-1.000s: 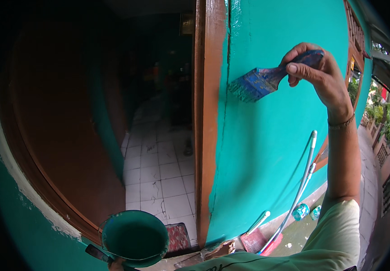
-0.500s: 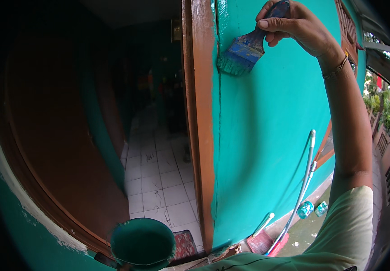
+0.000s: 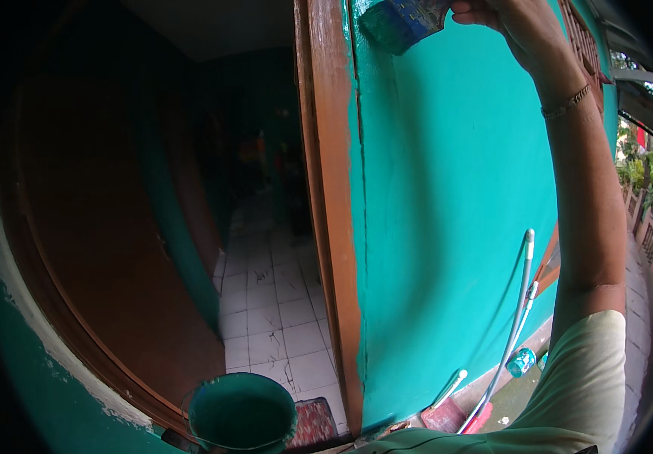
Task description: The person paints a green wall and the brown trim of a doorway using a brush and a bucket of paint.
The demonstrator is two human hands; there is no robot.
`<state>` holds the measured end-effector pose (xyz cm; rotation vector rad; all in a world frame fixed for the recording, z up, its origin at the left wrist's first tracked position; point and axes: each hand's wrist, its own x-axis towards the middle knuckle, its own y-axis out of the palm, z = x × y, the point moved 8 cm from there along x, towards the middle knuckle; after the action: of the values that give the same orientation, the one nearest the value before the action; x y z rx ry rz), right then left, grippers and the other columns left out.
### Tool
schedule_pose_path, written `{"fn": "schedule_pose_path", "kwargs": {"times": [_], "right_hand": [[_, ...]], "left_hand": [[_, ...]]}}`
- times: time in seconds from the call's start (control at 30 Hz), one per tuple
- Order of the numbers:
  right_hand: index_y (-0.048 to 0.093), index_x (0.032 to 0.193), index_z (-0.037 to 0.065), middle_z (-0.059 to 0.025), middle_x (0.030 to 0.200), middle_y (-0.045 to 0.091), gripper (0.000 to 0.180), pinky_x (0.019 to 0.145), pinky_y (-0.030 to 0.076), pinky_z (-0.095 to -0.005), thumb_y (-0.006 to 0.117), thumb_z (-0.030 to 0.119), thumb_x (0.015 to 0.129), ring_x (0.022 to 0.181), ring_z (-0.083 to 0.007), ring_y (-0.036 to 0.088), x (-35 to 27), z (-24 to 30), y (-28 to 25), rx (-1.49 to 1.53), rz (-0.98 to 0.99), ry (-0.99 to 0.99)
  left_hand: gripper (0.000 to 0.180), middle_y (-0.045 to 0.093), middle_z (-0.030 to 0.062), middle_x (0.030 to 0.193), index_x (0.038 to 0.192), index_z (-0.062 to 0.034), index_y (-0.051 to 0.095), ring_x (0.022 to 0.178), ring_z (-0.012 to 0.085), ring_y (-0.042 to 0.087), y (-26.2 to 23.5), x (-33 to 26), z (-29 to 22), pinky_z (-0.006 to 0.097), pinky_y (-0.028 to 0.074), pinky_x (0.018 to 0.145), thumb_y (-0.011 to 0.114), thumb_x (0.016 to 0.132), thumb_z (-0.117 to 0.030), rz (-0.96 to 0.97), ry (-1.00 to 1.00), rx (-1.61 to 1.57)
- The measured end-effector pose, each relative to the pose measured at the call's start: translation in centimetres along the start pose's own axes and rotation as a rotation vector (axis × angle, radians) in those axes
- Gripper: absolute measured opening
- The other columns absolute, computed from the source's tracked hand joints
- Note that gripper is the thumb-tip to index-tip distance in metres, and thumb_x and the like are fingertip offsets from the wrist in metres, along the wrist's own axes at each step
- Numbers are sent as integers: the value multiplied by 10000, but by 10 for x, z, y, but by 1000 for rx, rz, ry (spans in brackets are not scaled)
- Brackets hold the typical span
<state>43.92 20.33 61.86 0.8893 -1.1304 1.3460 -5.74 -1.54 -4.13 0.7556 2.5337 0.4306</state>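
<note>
At the top of the view my right hand (image 3: 506, 29) is closed on a wide paintbrush (image 3: 411, 21) with a worn blue body. The brush's handle and part of my fingers run past the upper edge. Its green-coated bristles lie against the turquoise wall (image 3: 447, 166), close to the brown door frame (image 3: 326, 189); the paint near them looks wet and shiny. Below, a green-coated bucket (image 3: 243, 412) with a thin wire handle appears at the lower edge. My left hand does not show.
Left of the frame, an open doorway leads to a white tiled floor (image 3: 266, 318) and a brown door (image 3: 99, 227). Against the wall's foot lean long poles (image 3: 514, 325) beside a pink dustpan (image 3: 444, 416). A paint-smeared container (image 3: 521, 363) and a reddish mat (image 3: 317, 424) lie low down.
My right hand has moved the paintbrush up along the wall beside the door frame, partly out of view. The whole view has shifted slightly.
</note>
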Motion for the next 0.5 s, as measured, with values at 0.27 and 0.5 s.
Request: {"fn": "schedule_pose_path", "kwargs": {"times": [0.27, 0.5], "right_hand": [[654, 1052, -37, -97, 902, 703, 194, 745, 601, -300, 649, 123, 942, 777, -186, 706, -47, -66, -17, 411, 65, 91], [648, 1039, -41, -101, 904, 692, 184, 758, 595, -319, 642, 116, 943, 797, -199, 701, -57, -64, -9, 454, 23, 48]], "left_hand": [[439, 648, 123, 1084, 1180, -12, 607, 977, 300, 618, 4, -2, 2, 427, 531, 826, 618, 748, 65, 7, 0, -5], [434, 648, 122, 1081, 1174, -15, 610, 976, 300, 617, 9, -10, -3, 429, 530, 827, 618, 748, 65, 14, -5, -26]]}}
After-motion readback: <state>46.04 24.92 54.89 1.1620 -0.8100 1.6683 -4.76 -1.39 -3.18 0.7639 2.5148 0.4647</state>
